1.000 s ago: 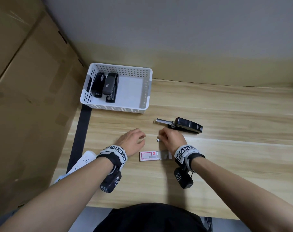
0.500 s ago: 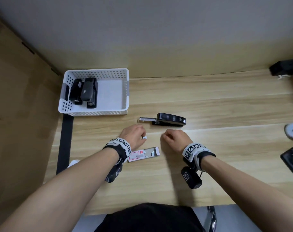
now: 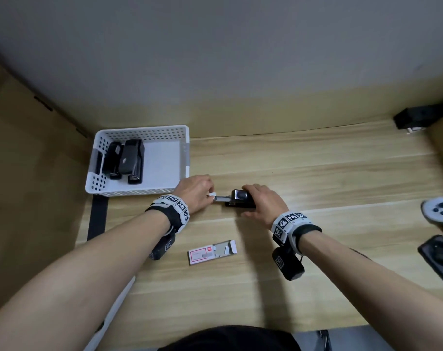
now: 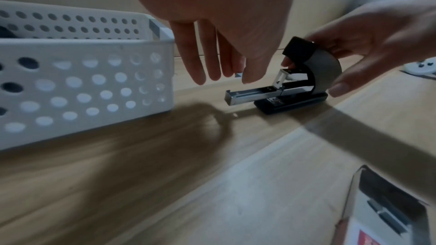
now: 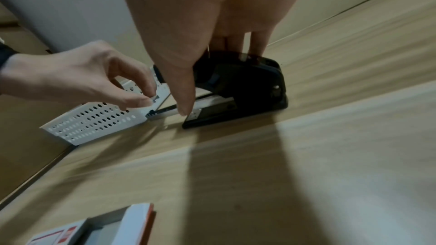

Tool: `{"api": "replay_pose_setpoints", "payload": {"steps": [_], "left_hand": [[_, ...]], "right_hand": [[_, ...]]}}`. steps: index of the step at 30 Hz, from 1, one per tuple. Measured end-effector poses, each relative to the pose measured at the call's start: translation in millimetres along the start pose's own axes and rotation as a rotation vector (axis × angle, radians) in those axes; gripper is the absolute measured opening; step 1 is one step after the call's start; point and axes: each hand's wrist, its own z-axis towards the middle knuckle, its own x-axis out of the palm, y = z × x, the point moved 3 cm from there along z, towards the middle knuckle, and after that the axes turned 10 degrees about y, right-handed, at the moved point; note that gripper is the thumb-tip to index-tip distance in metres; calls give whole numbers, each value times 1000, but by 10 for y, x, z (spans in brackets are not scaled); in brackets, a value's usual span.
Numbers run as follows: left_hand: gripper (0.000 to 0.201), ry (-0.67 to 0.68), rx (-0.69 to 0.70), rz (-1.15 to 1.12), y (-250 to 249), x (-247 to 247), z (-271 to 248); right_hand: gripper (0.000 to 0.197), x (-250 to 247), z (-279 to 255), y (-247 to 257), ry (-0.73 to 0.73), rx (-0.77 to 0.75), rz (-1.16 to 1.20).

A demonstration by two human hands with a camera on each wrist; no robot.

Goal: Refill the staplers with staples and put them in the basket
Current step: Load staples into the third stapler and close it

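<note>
The right hand (image 3: pixel 262 201) is curled over the back of a black desk stapler (image 3: pixel 240 200) that stands on the pale wooden tabletop (image 3: pixel 316 173), thumb on the near side and fingers over the far side, steadying it. The stapler's shiny metal staple tray (image 4: pixel 250 95) is slid out toward the left hand (image 3: pixel 196 192), which hovers just above the tray's open end with thumb and forefinger pinched on a small silvery strip of staples (image 5: pixel 155 98); its other fingers hang loosely straight. The strip is close over the tray but does not look seated in the channel yet, though the wrist views are too blurred to be sure of contact. Just beyond the left hand sits a white perforated plastic basket (image 3: pixel 139 192), and two dark staplers (image 3: pixel 125 160) already lie side by side in its left part, so that share of the job looks done. Nearer the body, between the two forearms, an opened red-and-white cardboard staple box (image 3: pixel 211 252) lies flat with its inner sleeve partly drawn out. What seems left for this stapler: lay the strip in the channel, push the tray home, and carry it to the basket. A further dark object at the table's far right corner may be another stapler, but I cannot tell.
</note>
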Motion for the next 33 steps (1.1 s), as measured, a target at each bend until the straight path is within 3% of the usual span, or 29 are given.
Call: {"api": "replay_pose_setpoints", "payload": {"steps": [7, 28, 33], "left_hand": [[17, 103, 31, 34, 6, 59, 107], [16, 126, 68, 30, 45, 142, 169], [20, 64, 80, 55, 44, 111, 22]], "right_hand": [[36, 21, 111, -91, -12, 9, 71], [33, 77, 109, -139, -10, -2, 125], [32, 72, 127, -112, -5, 2, 131]]}}
